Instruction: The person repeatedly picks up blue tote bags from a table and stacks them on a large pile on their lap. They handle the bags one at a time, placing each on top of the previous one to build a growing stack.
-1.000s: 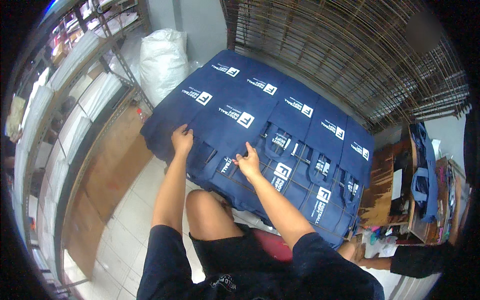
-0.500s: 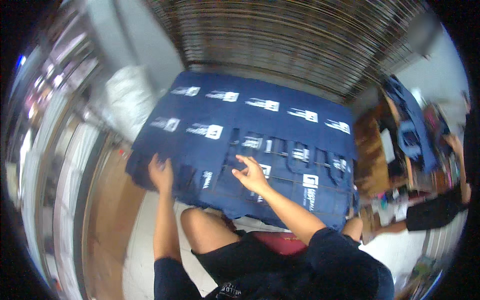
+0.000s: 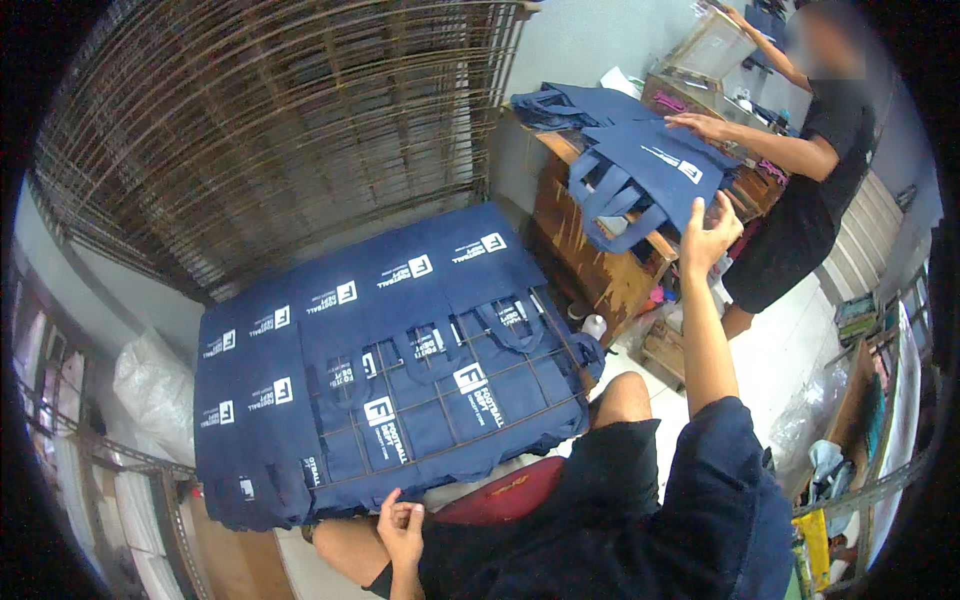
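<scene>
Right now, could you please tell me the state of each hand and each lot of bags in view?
Right hand: raised, fingers open, touching a navy tote bag.
Left hand: empty, fingers loosely curled, beside the laid-out navy bags.
Navy tote bag: draped over the wooden table, co-worker's hand on it.
Laid-out navy bags: flat, overlapping, in rows.

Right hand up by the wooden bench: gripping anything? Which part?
The right hand reaches the lower edge of a navy tote bag hanging off the bench; a closed grip cannot be told. The left hand holds nothing.

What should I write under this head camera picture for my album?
Right hand reaches for a navy bag a co-worker's hand holds out; left hand rests near laid-out bags.
</scene>
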Available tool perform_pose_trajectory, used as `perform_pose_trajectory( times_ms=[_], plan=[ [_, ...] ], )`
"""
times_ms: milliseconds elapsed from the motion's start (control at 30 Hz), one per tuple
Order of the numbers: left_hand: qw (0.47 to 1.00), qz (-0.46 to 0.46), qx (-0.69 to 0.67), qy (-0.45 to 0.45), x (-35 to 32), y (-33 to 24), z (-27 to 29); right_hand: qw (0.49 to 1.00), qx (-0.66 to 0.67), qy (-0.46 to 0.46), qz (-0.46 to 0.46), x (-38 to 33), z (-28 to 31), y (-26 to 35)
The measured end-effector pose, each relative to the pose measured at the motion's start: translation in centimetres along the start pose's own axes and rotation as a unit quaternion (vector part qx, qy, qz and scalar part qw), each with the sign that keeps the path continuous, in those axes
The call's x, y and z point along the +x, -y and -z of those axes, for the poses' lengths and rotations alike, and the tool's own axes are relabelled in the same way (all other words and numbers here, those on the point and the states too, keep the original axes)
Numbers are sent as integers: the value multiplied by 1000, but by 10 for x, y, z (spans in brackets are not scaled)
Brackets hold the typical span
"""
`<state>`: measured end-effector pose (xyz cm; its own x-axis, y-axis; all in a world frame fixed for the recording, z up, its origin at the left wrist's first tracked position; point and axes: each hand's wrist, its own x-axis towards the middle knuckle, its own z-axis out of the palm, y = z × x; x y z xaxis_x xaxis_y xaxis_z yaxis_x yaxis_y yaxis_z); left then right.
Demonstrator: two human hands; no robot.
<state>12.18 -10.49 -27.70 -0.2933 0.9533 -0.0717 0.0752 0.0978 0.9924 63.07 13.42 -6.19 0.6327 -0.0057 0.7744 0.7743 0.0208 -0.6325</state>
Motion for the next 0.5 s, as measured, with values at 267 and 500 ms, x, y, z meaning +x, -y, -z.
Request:
perform_pose_trajectory(
  times_ms=[267, 500],
  plan=[
    [999, -13, 34, -9, 4, 14, -21, 850, 134, 203, -466, 37, -32, -113],
    [995, 0, -4, 104, -4, -30, -101, 795, 186, 312, -485, 45, -22, -98]
  ],
)
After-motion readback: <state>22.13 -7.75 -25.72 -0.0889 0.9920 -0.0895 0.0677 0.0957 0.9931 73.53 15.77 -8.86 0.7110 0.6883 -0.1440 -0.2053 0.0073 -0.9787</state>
